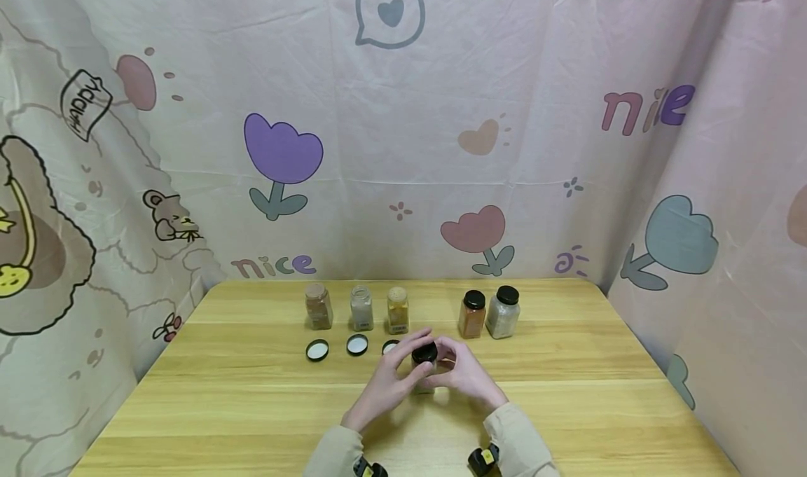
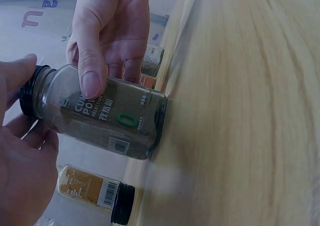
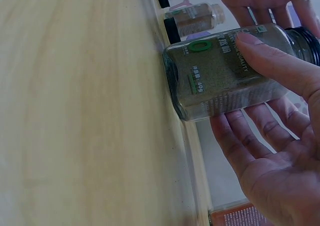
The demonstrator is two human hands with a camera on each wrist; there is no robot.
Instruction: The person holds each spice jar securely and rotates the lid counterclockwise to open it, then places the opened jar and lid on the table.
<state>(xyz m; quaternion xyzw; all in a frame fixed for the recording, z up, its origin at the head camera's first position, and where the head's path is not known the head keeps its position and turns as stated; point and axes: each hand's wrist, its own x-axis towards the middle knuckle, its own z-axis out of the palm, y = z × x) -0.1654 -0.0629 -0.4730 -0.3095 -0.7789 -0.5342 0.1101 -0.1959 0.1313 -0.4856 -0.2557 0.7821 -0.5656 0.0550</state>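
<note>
the right hand steadies the clear glass spice jar of grey-green powder standing on the pale wooden table while the left hand pinches its black screw cap, so unscrewing looks under way, likely needing a firm twist.

head: looks forward and down from above the tabletop, wide, far | left wrist: close, rolled sideways, faces the spice jar from the left | right wrist: close, sideways, from the right | shared: the spice jar, the tabletop beneath it
</note>
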